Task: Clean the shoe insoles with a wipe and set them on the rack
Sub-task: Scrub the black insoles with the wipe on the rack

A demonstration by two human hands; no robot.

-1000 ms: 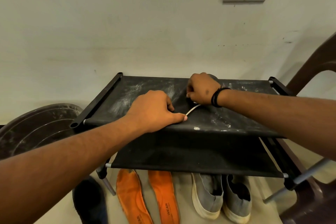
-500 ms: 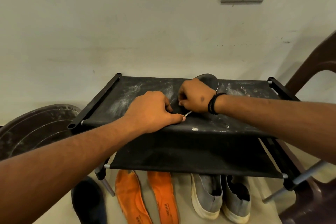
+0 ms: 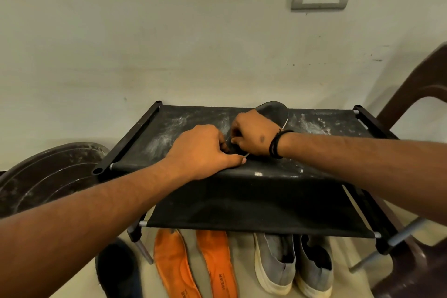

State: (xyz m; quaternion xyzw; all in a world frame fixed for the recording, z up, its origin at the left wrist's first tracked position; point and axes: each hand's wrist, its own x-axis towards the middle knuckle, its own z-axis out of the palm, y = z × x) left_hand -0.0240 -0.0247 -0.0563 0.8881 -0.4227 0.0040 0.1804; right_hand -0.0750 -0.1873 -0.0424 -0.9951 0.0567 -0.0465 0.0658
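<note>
1. The right hand (image 3: pixel 254 136) has drawn back toward the left hand (image 3: pixel 204 150), baring the dark insole (image 3: pixel 274 111) toe beyond its knuckles; wiping the insole on the rack (image 3: pixel 169 128) looks underway.
2. Left hand pinches the insole's near edge. Right fingers are curled, but on what I cannot tell; no wipe is visible.
3. Orange insoles (image 3: pixel 193 266) lie below both wrists.

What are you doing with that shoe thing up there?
A person has a dark insole lying on the top shelf of a black shoe rack. The left hand holds its near end and the right hand presses on it. Two orange insoles and a pair of grey shoes sit on the floor below.
</note>
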